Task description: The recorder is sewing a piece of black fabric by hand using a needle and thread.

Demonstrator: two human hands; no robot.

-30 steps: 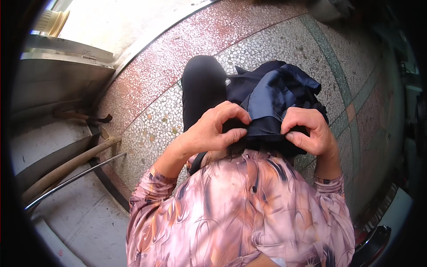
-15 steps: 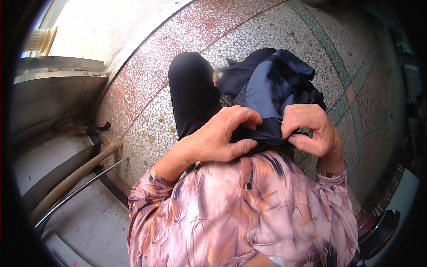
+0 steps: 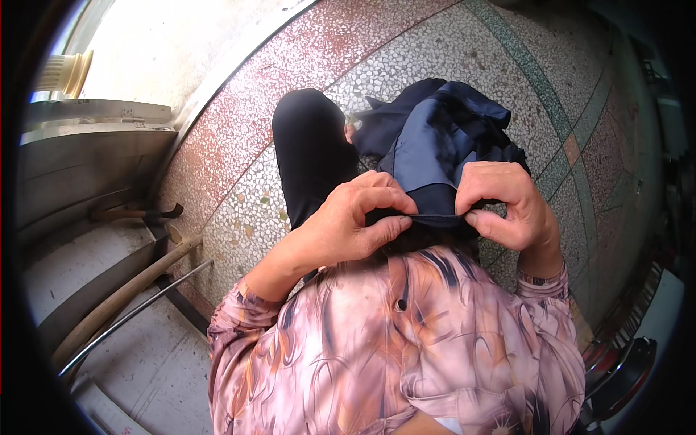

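From my distance I am watching two hands at centre: left hand (image 3: 355, 217) and right hand (image 3: 518, 206), each grip narrowly pinching one edge of one dark blue cloth (image 3: 428, 156). They are seemingly straightening it; next move is probably needing even tension. Beyond, one wooden handle (image 3: 132, 288) is lying lower left.

A cloth (image 3: 438, 148) lies before the person's shirt (image 3: 395, 341), to the right of the left knee (image 3: 312, 134). Its near edge runs between the left hand (image 3: 362, 217) and the right hand (image 3: 504, 206). Beyond the knee spreads the floor (image 3: 391, 69). Off to the left, a pole (image 3: 123, 301) lies between a rod (image 3: 138, 315) and a handled tool (image 3: 138, 214), with a panel (image 3: 94, 163) behind the tool.
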